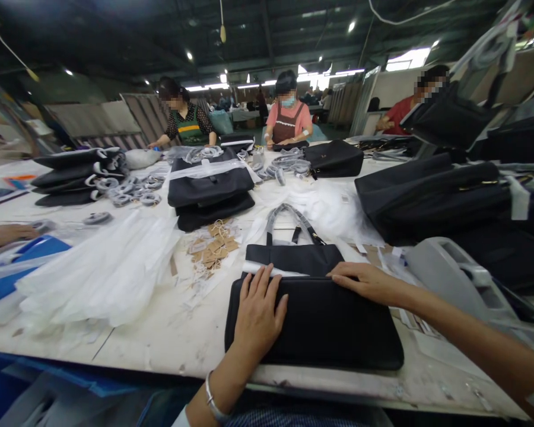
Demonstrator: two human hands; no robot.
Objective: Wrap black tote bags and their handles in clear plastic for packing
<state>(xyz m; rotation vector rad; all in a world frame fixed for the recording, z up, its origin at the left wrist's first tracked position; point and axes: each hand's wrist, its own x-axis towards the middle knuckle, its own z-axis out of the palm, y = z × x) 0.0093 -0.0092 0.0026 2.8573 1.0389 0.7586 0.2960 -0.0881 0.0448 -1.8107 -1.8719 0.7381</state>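
A black handbag [320, 326] lies on the table right in front of me, its broad base edge toward me. Its wrapped handles [285, 214] point away, and a strip of white paper [276, 270] shows across the bag. My left hand [258, 308] rests flat on the bag's left part with fingers spread. At the upper edge, right of the middle, my right hand [360, 280] grips the bag, fingers together and thumb against the black surface; the fingertips are partly hidden.
Brown tags [214, 244] and a pile of white plastic bags [102, 273] lie to the left. Stacked black bags [211, 187] stand behind. A grey plastic holder [454, 279] and more black bags [431, 196] are at right. Co-workers [289, 115] sit across; another person's hand [9, 234] reaches in left.
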